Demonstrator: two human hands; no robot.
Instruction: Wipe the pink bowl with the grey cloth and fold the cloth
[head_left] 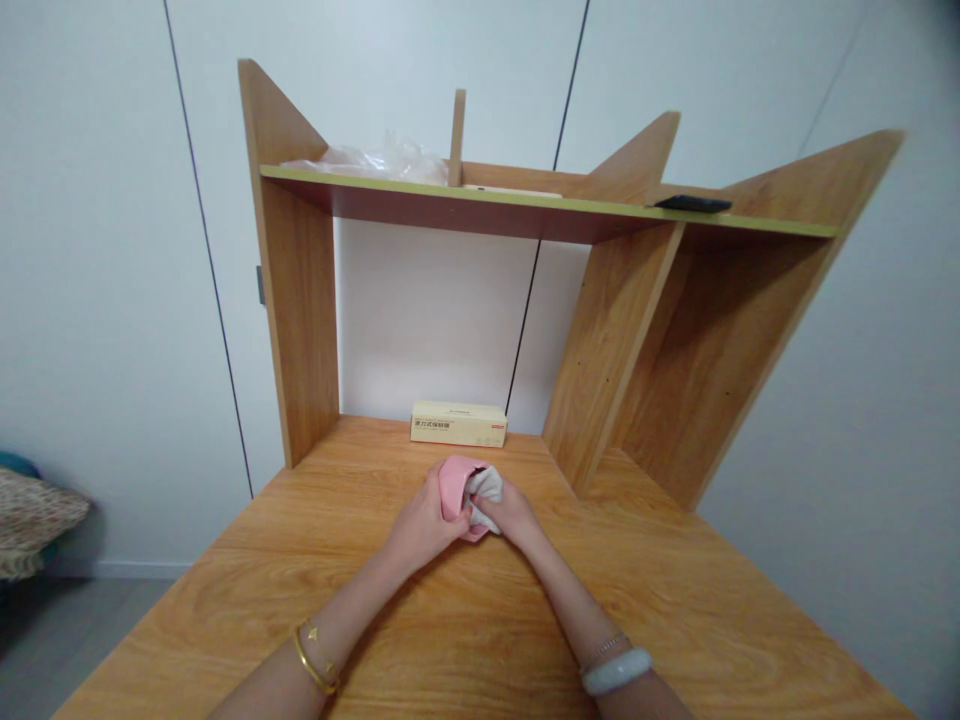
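Note:
My left hand (424, 525) is wrapped round a pink, smooth, hollow object (452, 484), with the thumb along its near side. Its opening faces right, and its exact kind does not show. A light grey-white cloth (487, 486) is bunched in my right hand (514, 512), partly inside that opening. Both hands are close together just above the wooden desk (480, 640), near its middle. The fingers of my right hand are partly hidden by the cloth.
Behind the hands, a cream-coloured cardboard box (458, 425) stands at the desk's back edge. A wooden shelf unit (615, 340) rises around it. On the upper shelf lie a clear plastic bag (382, 160) and a flat black object (693, 204).

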